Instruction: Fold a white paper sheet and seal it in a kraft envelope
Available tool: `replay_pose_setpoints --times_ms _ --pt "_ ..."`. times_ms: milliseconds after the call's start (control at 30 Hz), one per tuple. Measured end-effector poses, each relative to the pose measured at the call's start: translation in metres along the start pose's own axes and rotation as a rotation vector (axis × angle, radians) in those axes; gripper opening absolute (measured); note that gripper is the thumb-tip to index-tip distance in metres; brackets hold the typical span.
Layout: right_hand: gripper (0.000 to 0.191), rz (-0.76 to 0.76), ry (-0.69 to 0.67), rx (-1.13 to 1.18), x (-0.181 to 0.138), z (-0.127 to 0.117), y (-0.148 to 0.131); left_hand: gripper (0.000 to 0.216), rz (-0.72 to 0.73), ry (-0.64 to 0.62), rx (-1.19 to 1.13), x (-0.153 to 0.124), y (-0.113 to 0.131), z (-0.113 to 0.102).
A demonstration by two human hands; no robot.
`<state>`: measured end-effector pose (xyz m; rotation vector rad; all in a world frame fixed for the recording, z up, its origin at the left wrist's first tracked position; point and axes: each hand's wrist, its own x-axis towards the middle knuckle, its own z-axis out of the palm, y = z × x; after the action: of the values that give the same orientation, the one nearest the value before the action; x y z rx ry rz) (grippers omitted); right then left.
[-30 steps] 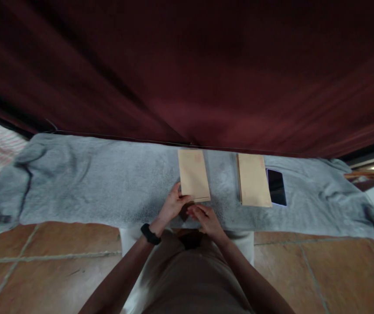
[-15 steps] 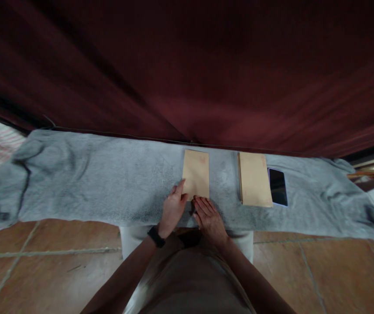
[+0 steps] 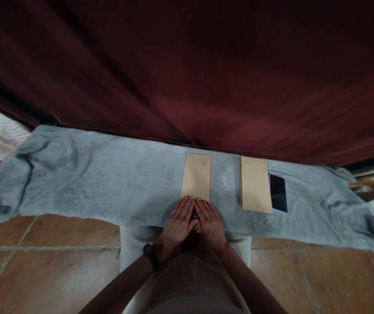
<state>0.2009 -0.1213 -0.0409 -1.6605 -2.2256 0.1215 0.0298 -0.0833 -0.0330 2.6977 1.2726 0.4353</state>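
A tan paper envelope [image 3: 196, 175] lies flat on the grey cloth in front of me, with a small reddish print near its top right corner. At its near edge rests my left hand [image 3: 179, 219], fingers stretched out flat and a dark band on the wrist. My right hand [image 3: 209, 221] lies beside it, also flat, its fingertips on the same near edge. The fingertips of both hands almost meet, and they hide the envelope's bottom edge. Neither hand grips anything.
To the right sits a stack of similar tan envelopes [image 3: 256, 185]. A phone [image 3: 278, 193] with a dark screen lies against its right side. Grey cloth [image 3: 124, 174] covers the long narrow surface. Behind it hangs a dark red curtain [image 3: 206, 104]; tiled floor [image 3: 75, 248] shows below.
My left hand has moved from the envelope's left side down to its near edge, beside the right hand, and flattened. The view has shifted slightly; the stack and phone stay put.
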Motion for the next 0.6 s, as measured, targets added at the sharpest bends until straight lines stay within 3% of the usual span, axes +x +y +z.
replay_pose_setpoints --times_ms 367,600 --pt "0.052 0.074 0.027 0.025 -0.011 -0.004 0.009 0.059 0.008 -0.027 0.048 0.006 0.012 -0.003" --pt "0.05 0.059 0.0 0.035 -0.004 -0.006 0.003 0.059 0.05 -0.048 0.024 0.004 0.004 -0.005"
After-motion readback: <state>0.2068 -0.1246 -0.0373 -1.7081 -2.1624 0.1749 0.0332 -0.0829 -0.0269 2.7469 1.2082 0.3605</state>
